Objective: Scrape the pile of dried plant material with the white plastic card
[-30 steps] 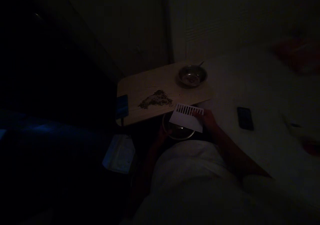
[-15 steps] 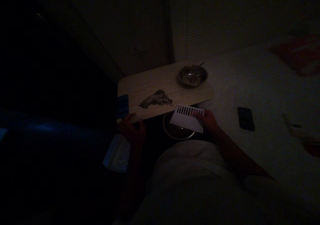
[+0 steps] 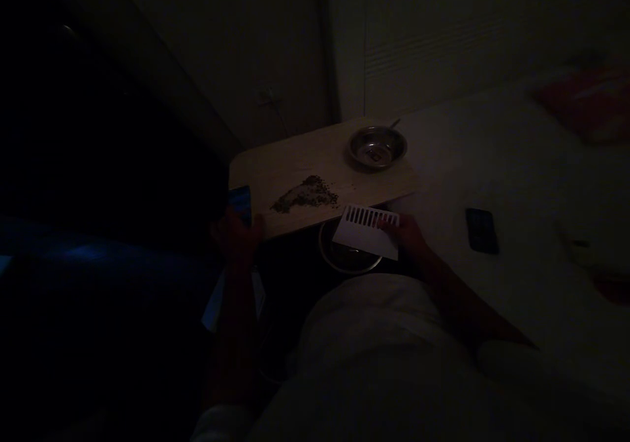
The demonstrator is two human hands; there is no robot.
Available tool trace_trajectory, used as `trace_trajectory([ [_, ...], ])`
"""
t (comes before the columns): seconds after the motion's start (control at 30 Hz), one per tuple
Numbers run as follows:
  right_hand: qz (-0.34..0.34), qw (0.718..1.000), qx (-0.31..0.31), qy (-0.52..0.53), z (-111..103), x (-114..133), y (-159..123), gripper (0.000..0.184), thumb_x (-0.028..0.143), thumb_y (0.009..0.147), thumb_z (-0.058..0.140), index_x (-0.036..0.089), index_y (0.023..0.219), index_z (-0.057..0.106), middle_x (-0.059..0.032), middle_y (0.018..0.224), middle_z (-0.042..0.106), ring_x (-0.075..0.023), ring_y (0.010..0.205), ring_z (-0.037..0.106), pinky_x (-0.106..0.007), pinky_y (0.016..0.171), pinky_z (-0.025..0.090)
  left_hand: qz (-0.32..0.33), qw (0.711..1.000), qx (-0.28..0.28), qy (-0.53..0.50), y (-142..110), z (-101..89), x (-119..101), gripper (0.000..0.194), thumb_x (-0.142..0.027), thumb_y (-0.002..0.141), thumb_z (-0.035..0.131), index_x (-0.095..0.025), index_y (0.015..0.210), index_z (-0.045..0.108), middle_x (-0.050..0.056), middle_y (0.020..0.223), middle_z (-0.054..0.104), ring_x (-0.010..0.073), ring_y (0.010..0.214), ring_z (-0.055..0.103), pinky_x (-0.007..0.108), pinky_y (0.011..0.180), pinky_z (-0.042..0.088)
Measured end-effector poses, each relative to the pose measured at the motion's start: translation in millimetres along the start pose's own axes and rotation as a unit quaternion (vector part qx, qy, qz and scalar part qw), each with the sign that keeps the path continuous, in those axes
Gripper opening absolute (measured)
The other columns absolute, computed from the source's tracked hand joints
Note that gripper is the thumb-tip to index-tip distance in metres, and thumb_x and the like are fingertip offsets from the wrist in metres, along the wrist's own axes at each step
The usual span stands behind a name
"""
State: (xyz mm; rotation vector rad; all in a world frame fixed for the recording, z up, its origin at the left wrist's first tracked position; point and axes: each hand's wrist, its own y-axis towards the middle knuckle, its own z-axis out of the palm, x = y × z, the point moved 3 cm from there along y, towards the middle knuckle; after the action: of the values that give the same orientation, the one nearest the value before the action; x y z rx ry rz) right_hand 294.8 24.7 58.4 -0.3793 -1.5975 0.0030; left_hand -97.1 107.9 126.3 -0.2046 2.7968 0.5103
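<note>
The scene is very dark. My right hand grips the right side of a flat white slotted card, which has a row of dark slots along its upper edge. The card is above a metal bowl below the table's front edge and hides part of it. At the table's left corner, my left hand is at the lower end of a dark phone-like slab with a bluish face. Its thumb stands apart from the other fingers; whether they touch the slab is unclear. Small dark grains lie heaped on the wooden table.
Another metal bowl stands at the table's back right, with a thin handle showing behind its rim. A dark phone lies on the pale surface to the right. Below my left hand is a pale sheet-like thing, partly behind my forearm.
My left hand has moved left and slightly up, from the table's front edge to the bluish slab. My right hand keeps hold of the card in nearly the same place.
</note>
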Motion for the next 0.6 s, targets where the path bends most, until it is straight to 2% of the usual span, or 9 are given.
trace_trajectory([
  [0.17, 0.007, 1.000, -0.002, 0.001, 0.0, 2.9, -2.2, 0.042, 0.050, 0.061, 0.077, 0.013, 0.078, 0.073, -0.0072, 0.070, 0.072, -0.0155, 0.055, 0.059, -0.025, 0.049, 0.043, 0.010, 0.997, -0.069, -0.018, -4.5, -6.3, -4.8, 0.059, -0.042, 0.079, 0.061, -0.014, 0.128, 0.047, 0.012, 0.108, 0.067, 0.0347, 0.112, 0.053, 0.055, 0.107, 0.021],
  [0.3, 0.005, 1.000, -0.010, -0.001, -0.2, 3.1, -2.1, 0.042, 0.050, 0.058, 0.078, 0.013, 0.077, 0.073, -0.0074, 0.070, 0.072, -0.0163, 0.055, 0.060, -0.026, 0.049, 0.043, 0.016, 0.988, -0.108, -0.111, -37.0, -2.7, -23.0, 0.036, -0.034, 0.082, 0.057, -0.016, 0.113, 0.056, 0.013, 0.106, 0.064, 0.0312, 0.108, 0.055, 0.048, 0.099, 0.034],
  [0.37, 0.004, 1.000, -0.008, 0.007, 0.0, 1.6, -1.6, 0.042, 0.050, 0.058, 0.078, 0.013, 0.077, 0.073, -0.0076, 0.070, 0.072, -0.0168, 0.055, 0.060, -0.027, 0.050, 0.043, 0.018, 0.972, -0.079, -0.219, -63.2, 10.3, -33.9, 0.029, -0.031, 0.083, 0.056, -0.018, 0.109, 0.056, 0.009, 0.100, 0.063, 0.0246, 0.099, 0.058, 0.040, 0.091, 0.042],
  [0.43, 0.009, 1.000, -0.007, 0.016, 0.2, -1.1, -0.9, 0.043, 0.051, 0.058, 0.078, 0.013, 0.076, 0.072, -0.0077, 0.069, 0.072, -0.0168, 0.054, 0.060, -0.028, 0.050, 0.043, -0.036, 0.945, -0.035, -0.324, -90.2, 30.3, -41.3, 0.027, -0.031, 0.083, 0.056, -0.020, 0.107, 0.054, 0.005, 0.092, 0.061, 0.0193, 0.085, 0.060, 0.035, 0.081, 0.047],
  [0.47, 0.012, 1.000, -0.007, 0.022, 0.2, -2.5, -0.7, 0.043, 0.051, 0.058, 0.078, 0.013, 0.076, 0.072, -0.0075, 0.068, 0.072, -0.0166, 0.053, 0.060, -0.028, 0.050, 0.043, -0.067, 0.930, -0.011, -0.362, -102.1, 41.7, -44.4, 0.030, -0.031, 0.080, 0.060, -0.021, 0.108, 0.053, 0.003, 0.092, 0.060, 0.0183, 0.084, 0.060, 0.034, 0.081, 0.047],
  [0.53, 0.015, 0.999, -0.006, 0.030, 0.2, -4.6, -0.5, 0.043, 0.051, 0.058, 0.079, 0.013, 0.076, 0.072, -0.0070, 0.068, 0.071, -0.0161, 0.052, 0.059, -0.027, 0.049, 0.043, -0.135, 0.899, 0.067, -0.412, -120.6, 66.1, -50.3, 0.038, -0.031, 0.073, 0.067, -0.021, 0.107, 0.054, 0.003, 0.092, 0.061, 0.0193, 0.086, 0.061, 0.037, 0.083, 0.048],
  [0.6, 0.012, 0.999, -0.004, 0.036, -0.1, -5.5, -0.7, 0.042, 0.051, 0.059, 0.078, 0.013, 0.077, 0.072, -0.0068, 0.068, 0.071, -0.0158, 0.053, 0.060, -0.027, 0.050, 0.043, -0.205, 0.850, 0.173, -0.454, -132.3, 88.6, -56.5, 0.034, -0.034, 0.069, 0.072, -0.021, 0.098, 0.060, 0.007, 0.095, 0.067, 0.0245, 0.096, 0.063, 0.041, 0.088, 0.046],
])
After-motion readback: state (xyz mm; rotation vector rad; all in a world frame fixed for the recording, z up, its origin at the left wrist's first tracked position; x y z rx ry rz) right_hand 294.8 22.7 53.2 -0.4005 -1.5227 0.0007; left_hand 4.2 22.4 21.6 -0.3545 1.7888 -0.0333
